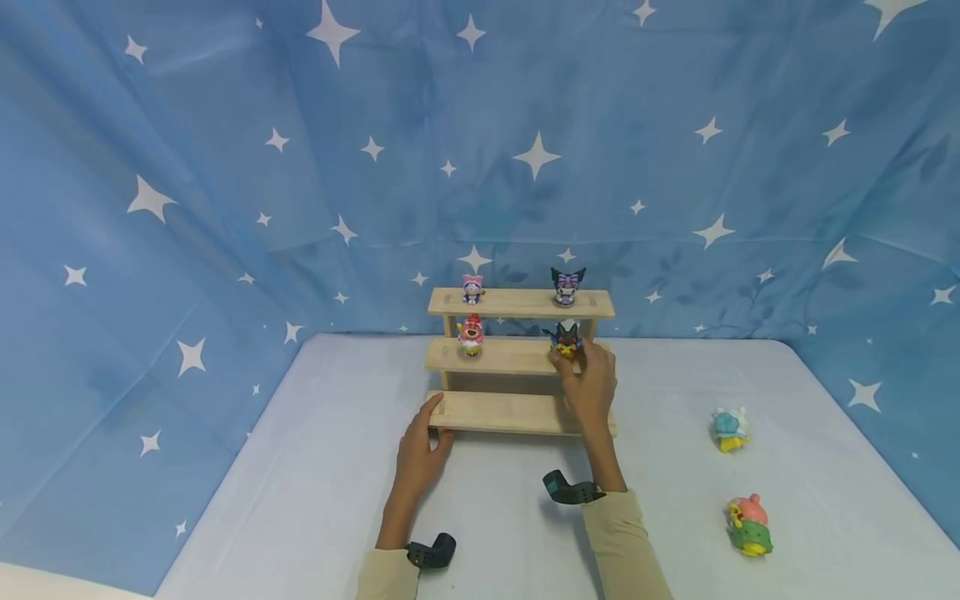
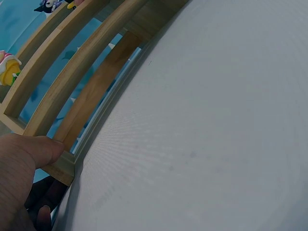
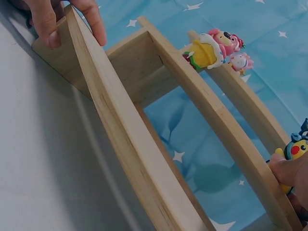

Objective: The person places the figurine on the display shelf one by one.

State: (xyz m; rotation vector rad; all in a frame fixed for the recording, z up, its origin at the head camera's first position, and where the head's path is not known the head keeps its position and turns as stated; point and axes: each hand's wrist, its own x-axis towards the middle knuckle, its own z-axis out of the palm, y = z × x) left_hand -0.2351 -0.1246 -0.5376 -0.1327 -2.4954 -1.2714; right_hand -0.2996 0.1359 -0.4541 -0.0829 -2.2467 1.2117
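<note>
A three-tier wooden display stand [image 1: 502,412] stands on the white table. My left hand [image 1: 420,457] grips the left end of its lowest tier, the thumb [image 2: 41,150] at the front and the other fingers around the end. On the middle tier, toward the right, my right hand [image 1: 591,387] pinches a figurine with a black eared hood and yellow body [image 1: 566,338]. Its base is partly covered by my fingers. At the left of that tier is a pink figurine with a red top [image 1: 471,333]. The right wrist view shows the pink figurine [image 3: 211,48] with a yellow lower part.
On the top tier sit a small pink-hatted figurine [image 1: 472,288] at left and a black-and-purple eared figurine [image 1: 566,287] at right. A blue-white-yellow figurine [image 1: 730,428] and a pink-green figurine [image 1: 750,525] lie on the table [image 1: 300,467] at right. A starry blue curtain [image 1: 420,125] hangs behind.
</note>
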